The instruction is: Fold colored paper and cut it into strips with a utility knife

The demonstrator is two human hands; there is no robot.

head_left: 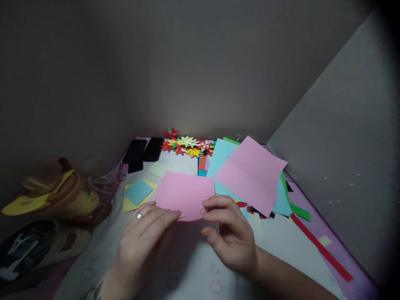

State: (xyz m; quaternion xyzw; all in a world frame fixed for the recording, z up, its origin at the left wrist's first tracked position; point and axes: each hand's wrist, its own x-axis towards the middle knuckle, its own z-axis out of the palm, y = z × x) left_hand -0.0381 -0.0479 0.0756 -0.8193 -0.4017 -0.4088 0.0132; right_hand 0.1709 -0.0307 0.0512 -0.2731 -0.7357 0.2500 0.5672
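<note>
A pink sheet of paper [186,193] is in front of me, its near edge curling slightly. My left hand [145,233], with a ring on one finger, grips the sheet at its near left side; the thumb is hidden. At the near right corner is my right hand [233,233]. Its fingertips reach the edge of the paper while the thumb stands apart below, with a gap between. Beyond to the right, a larger pink square [251,175] lies on light blue sheets [218,152]. On the left, a small blue square [138,192] rests on a yellow square [128,205].
Folded paper stars [187,141] line the back by the wall. Two dark phones [135,151] lie at the back left, near scissors [120,171]. A yellow-brown container [78,196] and a cap-like item [67,241] stand left. A red strip [321,246] lies right.
</note>
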